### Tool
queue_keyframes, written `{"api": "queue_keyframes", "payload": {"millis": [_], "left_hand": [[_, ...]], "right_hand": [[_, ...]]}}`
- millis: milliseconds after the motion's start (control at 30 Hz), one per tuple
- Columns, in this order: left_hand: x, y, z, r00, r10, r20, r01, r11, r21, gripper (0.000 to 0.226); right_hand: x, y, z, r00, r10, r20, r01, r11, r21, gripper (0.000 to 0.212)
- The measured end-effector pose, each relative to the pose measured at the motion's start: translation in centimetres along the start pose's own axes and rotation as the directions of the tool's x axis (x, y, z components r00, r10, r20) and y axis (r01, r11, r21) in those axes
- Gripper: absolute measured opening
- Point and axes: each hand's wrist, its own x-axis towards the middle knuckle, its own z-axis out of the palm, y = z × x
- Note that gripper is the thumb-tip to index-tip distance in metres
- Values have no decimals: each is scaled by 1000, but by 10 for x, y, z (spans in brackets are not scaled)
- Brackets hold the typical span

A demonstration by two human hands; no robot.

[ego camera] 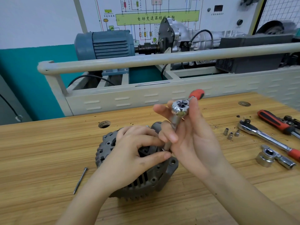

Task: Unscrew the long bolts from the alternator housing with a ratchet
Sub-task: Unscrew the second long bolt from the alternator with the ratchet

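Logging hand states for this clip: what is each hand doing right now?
Left hand: fingers pinched at the socket tip on the alternator.
Right hand: closed around the ratchet and its extension.

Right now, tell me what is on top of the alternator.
The left hand rests on the alternator, fingers at the tip of the ratchet's socket extension, held by the right hand. Any bolt head there is covered.

Single head view, looking forward-down, close over wooden bench (40,151); test rig (146,98) behind.
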Motion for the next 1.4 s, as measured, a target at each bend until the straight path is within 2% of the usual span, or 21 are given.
{"api": "queue_keyframes", "payload": {"millis": [167,333,600,700,800,967,1233,1400], "left_hand": [[0,0,0,1000,-20,-24,20,1000,-13,27],[0,1,1,998,-12,-54,10,1000,-26,19],[-1,1,-1,1000,18,8,-18,1000,12,11],[0,1,1,1000,10,-15,-9,1000,15,15],[0,1,2,1000,-12,-28,13,1000,22,19],[-1,0,2,999,-26,-33,26,999,19,29],[0,1,0,1000,5,1,-5,1000,14,15],[-1,0,1,999,-26,-25,27,1000,4,32]], "right_hand": [[1,2,2,997,17,80,-12,998,-58,35],[-4,1,2,999,1,51,2,999,-49,30],[0,3,0,997,-7,78,6,1000,8,34],[0,3,-1,997,13,79,-12,1000,-13,39],[-1,3,0,997,3,81,2,998,-62,31],[-3,3,0,997,-31,67,35,998,-48,28],[1,1,-4,996,22,88,-22,1000,-2,33],[-3,2,-1,995,-9,100,15,998,-63,27]]}}
